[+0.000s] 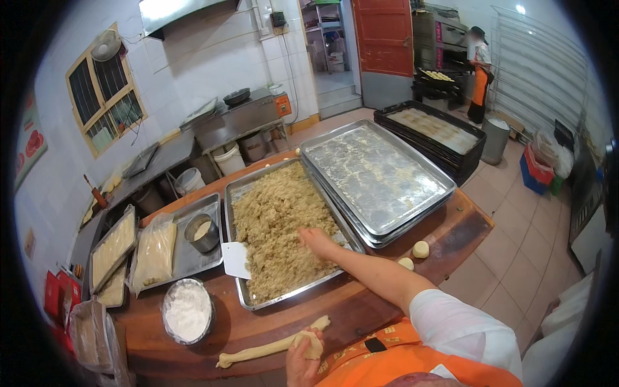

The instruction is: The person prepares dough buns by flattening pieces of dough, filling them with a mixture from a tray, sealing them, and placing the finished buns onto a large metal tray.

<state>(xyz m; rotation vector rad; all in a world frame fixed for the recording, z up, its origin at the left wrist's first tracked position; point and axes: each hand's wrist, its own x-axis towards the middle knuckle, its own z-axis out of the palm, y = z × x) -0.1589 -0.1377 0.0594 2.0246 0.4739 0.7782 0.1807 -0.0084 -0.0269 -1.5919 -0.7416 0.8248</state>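
A flattened piece of dough rests in my left hand, its fingers curled around it at the table's near edge. Beside that hand a long rope of pale dough lies on the wood, partly hidden behind the held piece. My right hand reaches into a metal tray heaped with crumbly yellow-brown filling. Its fingers are bent together into the filling, their tips partly buried. A white scraper leans at the tray's left side. Two round dough balls sit right of my right forearm.
Stacked metal trays stand right of the filling. Left are a bowl of flour, a metal cup and a bag of dough strips. Black trays are piled beyond the table. A person in an orange apron stands far right.
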